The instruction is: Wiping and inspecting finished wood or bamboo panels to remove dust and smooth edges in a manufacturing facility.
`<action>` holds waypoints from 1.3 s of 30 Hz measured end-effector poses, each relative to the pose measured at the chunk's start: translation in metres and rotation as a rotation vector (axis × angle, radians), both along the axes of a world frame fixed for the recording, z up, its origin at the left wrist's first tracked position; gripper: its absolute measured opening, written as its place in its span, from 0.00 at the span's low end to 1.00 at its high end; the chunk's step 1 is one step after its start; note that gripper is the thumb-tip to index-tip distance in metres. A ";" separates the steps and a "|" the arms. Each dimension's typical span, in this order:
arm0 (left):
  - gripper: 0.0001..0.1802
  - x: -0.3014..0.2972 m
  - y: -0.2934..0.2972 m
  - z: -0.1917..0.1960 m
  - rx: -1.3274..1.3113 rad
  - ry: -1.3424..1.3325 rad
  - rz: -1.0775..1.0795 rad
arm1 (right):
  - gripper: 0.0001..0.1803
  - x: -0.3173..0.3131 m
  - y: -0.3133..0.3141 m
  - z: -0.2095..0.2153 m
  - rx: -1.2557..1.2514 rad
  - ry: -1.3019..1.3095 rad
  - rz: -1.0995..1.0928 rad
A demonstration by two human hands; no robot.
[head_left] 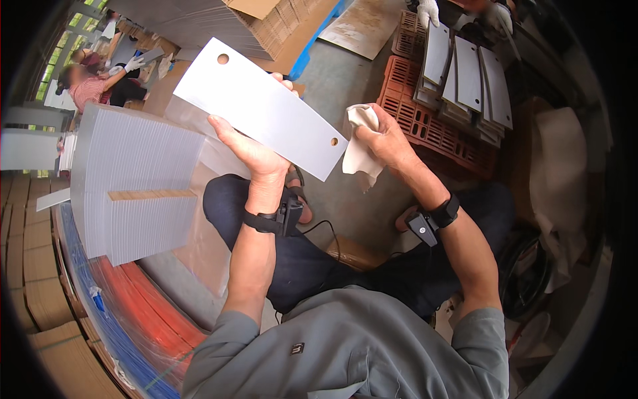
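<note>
A flat white panel (262, 110) with a round hole near each end lies tilted across my left hand (254, 151). The thumb presses on its near edge, and fingertips show past the far edge. Bunched in my right hand (391, 138) is a beige cloth (359, 156), its loose end hanging down close to the panel's right end. The fingers of that hand are partly hidden by the cloth.
A tall stack of similar panels (143, 166) stands at my left. On the right, more panels (458, 80) rest on orange plastic crates (399, 93), near a co-worker's white-gloved hand (428, 12). Cardboard bundles (43, 266) line the far left; another person (100, 86) sits beyond.
</note>
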State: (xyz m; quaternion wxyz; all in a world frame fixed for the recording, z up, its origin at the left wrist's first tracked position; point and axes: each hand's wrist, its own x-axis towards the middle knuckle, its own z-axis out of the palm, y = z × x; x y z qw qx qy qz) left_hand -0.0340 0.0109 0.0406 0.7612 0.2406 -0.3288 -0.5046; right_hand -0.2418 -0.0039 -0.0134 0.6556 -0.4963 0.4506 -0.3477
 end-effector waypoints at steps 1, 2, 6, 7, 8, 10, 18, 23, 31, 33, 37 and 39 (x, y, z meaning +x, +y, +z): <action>0.51 0.003 0.000 -0.001 -0.046 0.010 -0.034 | 0.20 -0.001 0.001 -0.003 0.078 -0.069 -0.068; 0.51 0.005 0.000 -0.002 -0.092 0.020 -0.067 | 0.20 -0.001 0.002 -0.006 0.077 -0.066 -0.068; 0.51 0.005 0.000 -0.001 -0.100 0.024 -0.052 | 0.22 0.005 0.015 -0.009 0.196 -0.192 -0.121; 0.51 0.004 0.001 0.000 -0.085 0.014 -0.036 | 0.22 0.009 0.020 -0.008 0.171 -0.184 -0.110; 0.51 0.003 0.001 0.001 -0.069 0.004 -0.019 | 0.23 0.011 0.022 -0.006 0.097 -0.168 -0.088; 0.52 -0.004 0.005 0.005 -0.036 -0.026 0.010 | 0.24 0.014 0.024 0.007 0.076 -0.160 -0.056; 0.56 -0.013 0.007 0.004 0.001 -0.055 -0.005 | 0.19 0.016 0.016 0.007 0.098 -0.134 0.072; 0.54 -0.010 0.006 0.001 -0.034 -0.053 -0.061 | 0.18 0.015 0.017 0.005 0.109 -0.192 0.070; 0.53 -0.010 0.004 -0.003 -0.024 0.010 -0.087 | 0.16 0.013 0.016 0.005 0.116 -0.120 0.073; 0.53 -0.010 0.004 -0.003 -0.037 0.030 -0.106 | 0.17 0.013 0.016 0.004 0.096 -0.165 0.091; 0.52 -0.009 0.005 -0.005 -0.015 -0.034 -0.066 | 0.17 0.013 0.017 0.010 0.108 -0.121 0.101; 0.52 -0.009 0.005 -0.006 -0.028 0.004 -0.095 | 0.17 0.013 0.017 0.011 0.106 -0.070 0.109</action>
